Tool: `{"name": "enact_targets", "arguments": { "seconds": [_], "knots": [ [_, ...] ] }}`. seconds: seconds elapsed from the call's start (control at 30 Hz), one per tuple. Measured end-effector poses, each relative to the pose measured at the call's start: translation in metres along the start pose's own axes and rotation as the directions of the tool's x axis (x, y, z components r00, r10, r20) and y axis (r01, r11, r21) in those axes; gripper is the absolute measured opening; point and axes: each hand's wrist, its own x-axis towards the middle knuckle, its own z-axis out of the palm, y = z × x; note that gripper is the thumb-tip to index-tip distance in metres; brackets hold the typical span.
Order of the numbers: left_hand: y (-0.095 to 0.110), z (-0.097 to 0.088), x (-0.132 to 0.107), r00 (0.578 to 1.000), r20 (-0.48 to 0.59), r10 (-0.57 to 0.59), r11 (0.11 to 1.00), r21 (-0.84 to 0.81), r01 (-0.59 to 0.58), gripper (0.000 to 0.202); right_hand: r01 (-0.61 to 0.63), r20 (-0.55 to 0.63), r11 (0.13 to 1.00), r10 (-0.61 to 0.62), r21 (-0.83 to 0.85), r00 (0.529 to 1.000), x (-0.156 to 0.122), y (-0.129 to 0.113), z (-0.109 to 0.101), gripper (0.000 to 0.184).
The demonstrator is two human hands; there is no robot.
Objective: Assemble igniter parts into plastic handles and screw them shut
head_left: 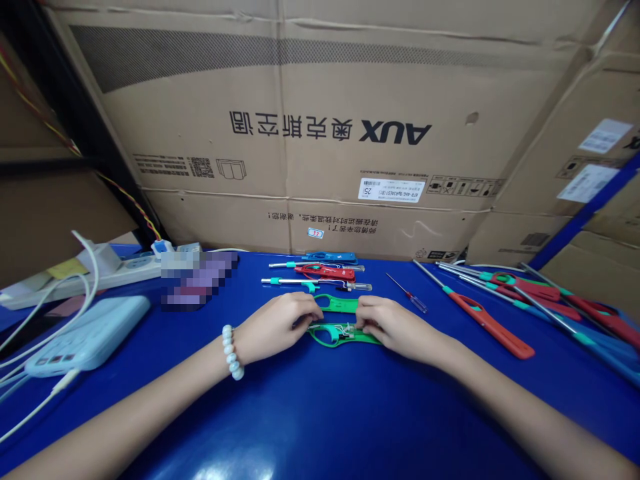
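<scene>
Two halves of a green lighter casing lie one above the other on the blue table. The upper half (339,305) looks bare. In the lower half (333,339) sit a teal trigger (330,331) and thin white wires (346,329). My left hand (290,320), a beaded bracelet on its wrist, is closed in a pinch at the lower half's left end. My right hand (393,323) is closed over the right part of that half, and its knuckles cover the upper half's right end. Both sets of fingertips are partly hidden.
Behind my hands lie opened blue (330,257) and red (327,270) lighter parts and a metal lighter tube (285,281). A screwdriver (411,297) and several long lighters (490,323) are to the right. A power bank (90,333) with cables stands left; cardboard (320,80) walls the back.
</scene>
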Motion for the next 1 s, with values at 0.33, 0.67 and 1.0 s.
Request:
{"name": "enact_targets", "arguments": {
  "seconds": [0.33, 0.67, 1.0],
  "knots": [
    [-0.004, -0.009, -0.002, 0.984, 0.165, -0.061, 0.996, 0.069, 0.050, 0.014, -0.005, 0.003, 0.998, 0.005, 0.067, 1.000, 0.002, 0.000, -0.013, 0.021],
    [0.000, -0.005, -0.002, 0.981, 0.178, -0.079, 0.987, 0.151, 0.052, 0.016, -0.137, -0.164, 0.982, 0.114, -0.134, 0.980, 0.004, 0.035, 0.004, 0.027],
    [-0.003, -0.005, -0.002, 0.987, 0.138, -0.085, 0.986, 0.156, 0.063, 0.014, -0.165, -0.185, 0.982, 0.146, -0.096, 0.972, 0.007, 0.034, 0.011, 0.018]
  ]
}}
